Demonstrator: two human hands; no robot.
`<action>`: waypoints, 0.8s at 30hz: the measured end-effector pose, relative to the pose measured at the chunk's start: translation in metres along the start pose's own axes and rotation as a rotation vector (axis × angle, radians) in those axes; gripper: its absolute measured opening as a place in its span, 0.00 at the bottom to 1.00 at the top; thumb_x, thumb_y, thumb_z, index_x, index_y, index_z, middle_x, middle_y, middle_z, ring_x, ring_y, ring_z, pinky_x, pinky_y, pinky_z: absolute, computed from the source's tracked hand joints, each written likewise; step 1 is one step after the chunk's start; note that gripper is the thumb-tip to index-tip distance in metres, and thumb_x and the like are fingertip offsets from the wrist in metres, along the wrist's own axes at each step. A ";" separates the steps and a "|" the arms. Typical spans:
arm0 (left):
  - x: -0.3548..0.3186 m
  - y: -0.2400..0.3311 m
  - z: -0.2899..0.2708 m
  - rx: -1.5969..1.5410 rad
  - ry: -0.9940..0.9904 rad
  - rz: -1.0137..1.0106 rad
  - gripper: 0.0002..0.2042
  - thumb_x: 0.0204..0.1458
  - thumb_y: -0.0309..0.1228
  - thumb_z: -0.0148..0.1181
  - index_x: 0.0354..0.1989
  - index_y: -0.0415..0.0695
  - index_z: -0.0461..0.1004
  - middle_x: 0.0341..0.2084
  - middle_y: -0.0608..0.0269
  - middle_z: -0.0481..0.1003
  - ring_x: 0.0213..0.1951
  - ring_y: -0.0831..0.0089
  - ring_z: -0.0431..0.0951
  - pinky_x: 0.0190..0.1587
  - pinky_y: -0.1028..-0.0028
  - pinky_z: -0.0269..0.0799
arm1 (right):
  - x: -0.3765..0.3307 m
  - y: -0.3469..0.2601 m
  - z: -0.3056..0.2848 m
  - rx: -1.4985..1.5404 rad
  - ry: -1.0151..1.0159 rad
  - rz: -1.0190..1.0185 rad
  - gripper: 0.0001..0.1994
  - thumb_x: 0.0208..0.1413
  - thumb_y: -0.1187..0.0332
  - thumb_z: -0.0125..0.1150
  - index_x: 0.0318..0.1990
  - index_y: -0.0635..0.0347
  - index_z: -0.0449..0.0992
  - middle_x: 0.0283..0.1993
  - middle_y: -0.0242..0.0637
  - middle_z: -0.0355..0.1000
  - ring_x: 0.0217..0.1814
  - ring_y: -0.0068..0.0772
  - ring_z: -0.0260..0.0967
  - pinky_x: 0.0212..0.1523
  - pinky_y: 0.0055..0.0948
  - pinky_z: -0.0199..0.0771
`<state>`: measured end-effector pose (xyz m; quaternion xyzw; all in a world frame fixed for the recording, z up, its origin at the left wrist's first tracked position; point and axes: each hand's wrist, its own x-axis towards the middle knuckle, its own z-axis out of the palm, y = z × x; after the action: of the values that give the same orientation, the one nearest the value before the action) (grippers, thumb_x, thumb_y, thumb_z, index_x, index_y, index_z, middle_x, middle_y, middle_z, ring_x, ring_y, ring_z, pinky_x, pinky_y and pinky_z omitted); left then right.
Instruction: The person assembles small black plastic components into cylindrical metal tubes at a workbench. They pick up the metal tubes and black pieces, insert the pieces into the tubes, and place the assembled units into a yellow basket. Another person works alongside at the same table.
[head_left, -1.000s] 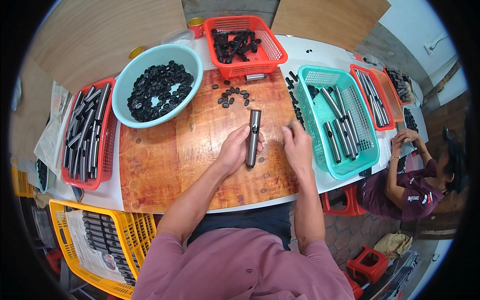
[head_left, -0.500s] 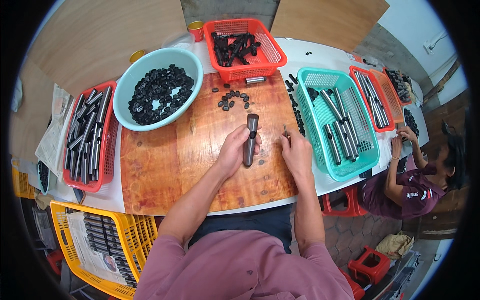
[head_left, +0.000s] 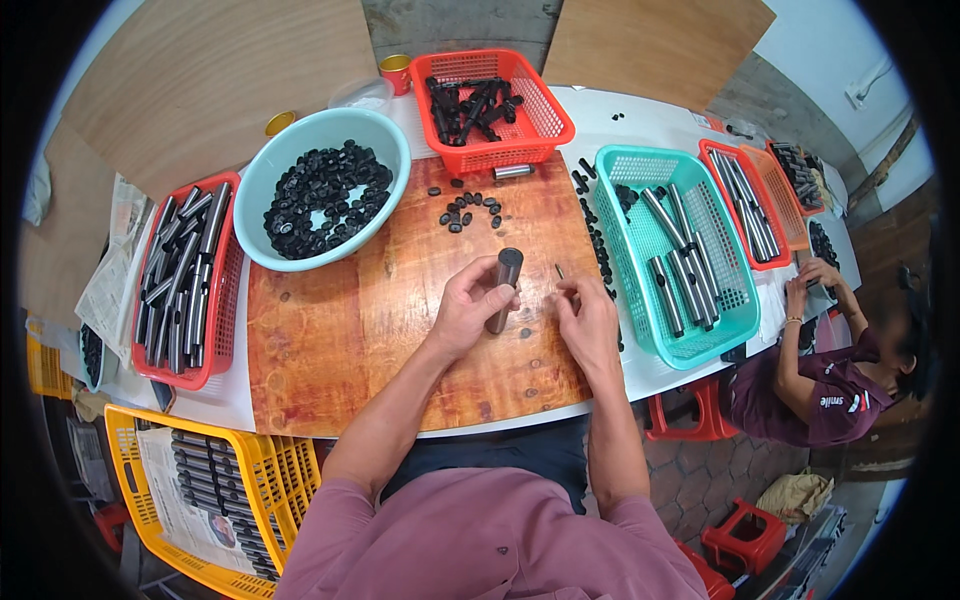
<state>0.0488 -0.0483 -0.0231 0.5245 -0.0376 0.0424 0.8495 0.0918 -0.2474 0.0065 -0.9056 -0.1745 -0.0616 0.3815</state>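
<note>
My left hand [head_left: 470, 308] is closed around a dark metal cylinder [head_left: 508, 262] with a black end facing up, held tilted above the wooden board [head_left: 400, 350]. To its right, my right hand [head_left: 587, 322] is closed in a pinch. A thin metal rod [head_left: 559, 270] shows just past its fingertips; the rest of it is hidden by the fingers. Several small black oval plugs [head_left: 466, 203] lie on the board ahead of my hands, and a short silver cylinder [head_left: 513, 171] rests behind them.
A light blue basin [head_left: 258, 248] of black plugs stands at the back left. Red baskets [head_left: 505, 158] and a turquoise basket [head_left: 660, 345] hold metal and black parts. A yellow crate [head_left: 262, 470] is at the lower left. A co-worker [head_left: 815, 385] sits at the right.
The cylinder in my left hand has turned, so its black end now faces up and the hole in its side no longer shows. My right hand has shifted slightly nearer me.
</note>
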 end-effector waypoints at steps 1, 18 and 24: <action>0.000 0.000 0.001 -0.062 0.006 -0.019 0.21 0.64 0.39 0.59 0.59 0.36 0.69 0.40 0.57 0.77 0.40 0.69 0.79 0.48 0.67 0.77 | -0.002 -0.005 0.002 0.153 -0.053 0.050 0.11 0.54 0.73 0.67 0.45 0.63 0.78 0.37 0.39 0.75 0.35 0.34 0.75 0.38 0.33 0.75; 0.003 0.025 -0.008 -0.892 -0.074 -0.212 0.29 0.66 0.58 0.41 0.43 0.39 0.72 0.26 0.58 0.67 0.36 0.62 0.67 0.54 0.56 0.65 | -0.036 -0.041 0.045 0.313 -0.223 -0.031 0.26 0.59 0.69 0.60 0.63 0.60 0.62 0.48 0.61 0.75 0.48 0.66 0.76 0.47 0.51 0.76; 0.005 0.025 -0.011 -0.849 -0.049 -0.185 0.22 0.67 0.49 0.42 0.38 0.40 0.70 0.26 0.57 0.67 0.36 0.61 0.67 0.53 0.57 0.66 | -0.029 -0.047 0.053 0.092 -0.133 -0.096 0.23 0.54 0.74 0.58 0.58 0.62 0.65 0.39 0.58 0.77 0.40 0.62 0.78 0.39 0.53 0.76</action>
<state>0.0512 -0.0271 -0.0059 0.1307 -0.0245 -0.0657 0.9889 0.0466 -0.1866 -0.0065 -0.8798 -0.2452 -0.0115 0.4072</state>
